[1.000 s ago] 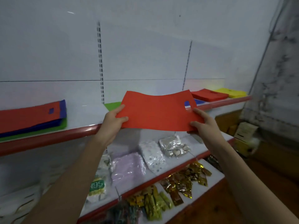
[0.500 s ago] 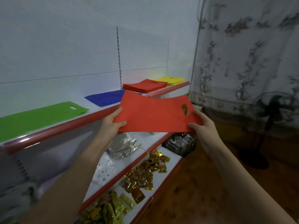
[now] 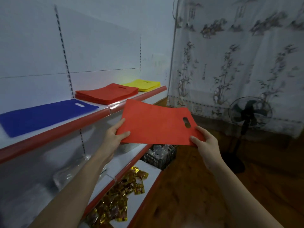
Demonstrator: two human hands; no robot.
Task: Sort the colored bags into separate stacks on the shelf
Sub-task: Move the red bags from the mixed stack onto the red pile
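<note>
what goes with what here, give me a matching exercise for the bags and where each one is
Things:
1. red bag
2. red stack
3. yellow stack
4. blue bag

Places:
A. far end of the top shelf
B. held in the left hand and right hand
C. flat on the top shelf, nearest the camera
D. on the top shelf, between the other two colours

Pairs: 1-B, 2-D, 3-A, 4-C
</note>
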